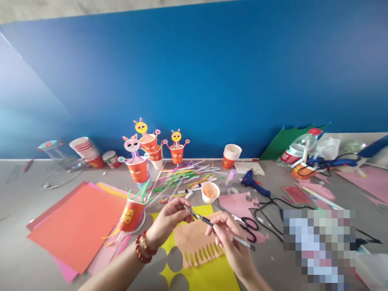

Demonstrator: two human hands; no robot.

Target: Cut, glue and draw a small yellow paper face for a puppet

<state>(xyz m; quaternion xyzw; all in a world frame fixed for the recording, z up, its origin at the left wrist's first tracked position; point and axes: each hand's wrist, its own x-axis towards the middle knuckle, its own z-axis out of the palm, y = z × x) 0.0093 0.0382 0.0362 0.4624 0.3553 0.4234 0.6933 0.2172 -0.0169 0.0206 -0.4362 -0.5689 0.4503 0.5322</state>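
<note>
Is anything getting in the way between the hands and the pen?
Nothing I can see. The right hand holds the pen, and the left hand pinches a small dark piece at the pen's front end. The scissors lie beside the right hand, not in between.

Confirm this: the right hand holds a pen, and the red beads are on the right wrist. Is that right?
The wrist is wrong: the head view shows the red beads on the left wrist. The right hand does hold a pen.
</note>
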